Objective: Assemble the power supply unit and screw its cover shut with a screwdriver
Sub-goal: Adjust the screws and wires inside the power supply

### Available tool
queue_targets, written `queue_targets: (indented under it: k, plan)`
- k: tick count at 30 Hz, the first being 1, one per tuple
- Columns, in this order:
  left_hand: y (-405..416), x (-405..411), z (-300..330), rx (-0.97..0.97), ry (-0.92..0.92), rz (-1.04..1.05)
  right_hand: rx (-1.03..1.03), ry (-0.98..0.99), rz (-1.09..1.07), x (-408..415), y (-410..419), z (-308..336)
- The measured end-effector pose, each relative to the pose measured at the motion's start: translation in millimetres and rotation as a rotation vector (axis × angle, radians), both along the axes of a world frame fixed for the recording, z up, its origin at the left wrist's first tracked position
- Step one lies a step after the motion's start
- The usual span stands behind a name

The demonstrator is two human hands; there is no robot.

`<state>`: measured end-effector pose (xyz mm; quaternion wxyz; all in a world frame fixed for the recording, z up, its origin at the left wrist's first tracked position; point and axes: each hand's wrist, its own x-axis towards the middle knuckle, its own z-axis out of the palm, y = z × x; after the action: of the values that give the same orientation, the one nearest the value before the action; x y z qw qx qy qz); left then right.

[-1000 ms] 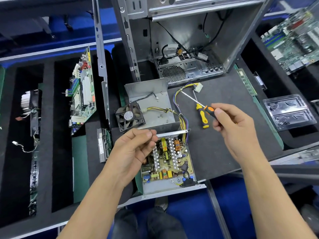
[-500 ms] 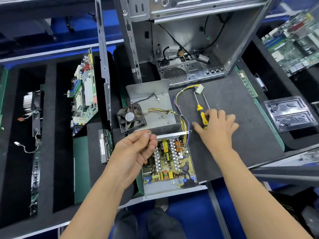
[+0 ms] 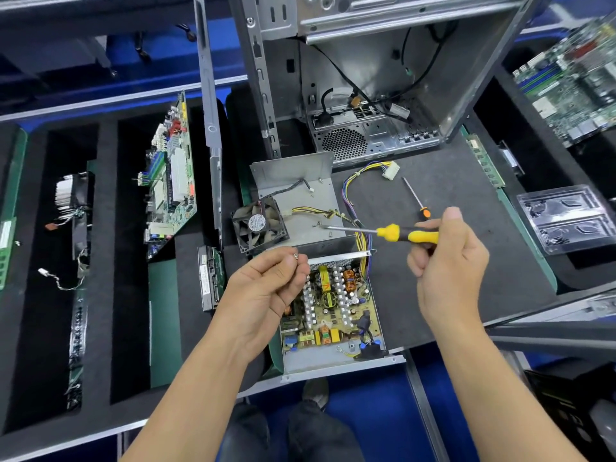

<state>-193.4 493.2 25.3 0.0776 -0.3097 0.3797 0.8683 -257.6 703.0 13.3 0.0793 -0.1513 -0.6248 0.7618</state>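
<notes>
Two hands are working over the open power supply unit [image 3: 330, 308], which is sitting on the dark counter [image 3: 443, 271] near its front edge, circuit board exposed. The left hand [image 3: 266, 288] is pinching a small silver screw [image 3: 295, 257] between thumb and forefinger, just above the unit's far-left corner. The right hand [image 3: 446, 261] is curling its fingers round the yellow-and-black handle of a screwdriver [image 3: 393, 233], whose shaft is pointing left, its tip reaching over the grey metal cover [image 3: 296, 181] that is lying behind the unit; whether the tip is touching the cover is hard to tell. A black fan [image 3: 258, 225] is leaning against that cover's left side, and a bundle of coloured wires [image 3: 363, 181] is running from the unit to a white connector. A second screwdriver [image 3: 416, 200], orange-handled, is lying on the counter just beyond the right hand. An empty computer case [image 3: 383, 78] is standing behind.
</notes>
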Motion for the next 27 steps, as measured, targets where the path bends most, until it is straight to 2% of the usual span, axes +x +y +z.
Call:
queue_targets:
  k: [6,17,27]
  plan:
    - [0.8,0.4,-2.1,-0.026,0.014,0.012,0.008,-0.009,0.122,12.1,-20.2,5.6]
    - [-8.6,1.1,-5.3,-0.059,0.037,0.038,0.06,-0.058,0.14,14.6,-27.2,9.8]
    - [-8.5,0.2,-6.7,-0.143,0.076,0.025,-0.027,-0.125,0.082,10.3,-30.8,8.2]
